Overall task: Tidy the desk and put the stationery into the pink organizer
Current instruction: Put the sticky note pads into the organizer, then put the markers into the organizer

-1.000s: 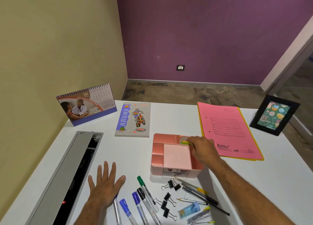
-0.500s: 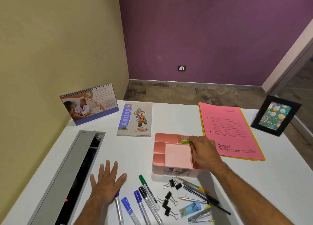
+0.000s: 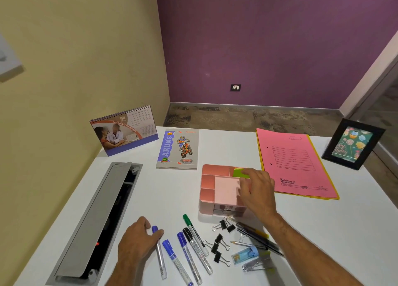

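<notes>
Right hand (image 3: pixel 257 191) over organizer (image 3: pixel 207 182), fingers at green pad (image 3: pixel 239 172), grip unclear; left hand (image 3: pixel 137 240) pinching blue marker (image 3: pixel 159 249) — lift next.

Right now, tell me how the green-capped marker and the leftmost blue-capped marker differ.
The green-capped marker lies loose on the desk, touched by nothing; the leftmost blue-capped marker has the left hand pinching its cap end. The green-capped marker lies nearer the pink organizer; the leftmost blue-capped marker lies farthest left in the row. Both lie flat, with silvery barrels and caps pointing away.
</notes>
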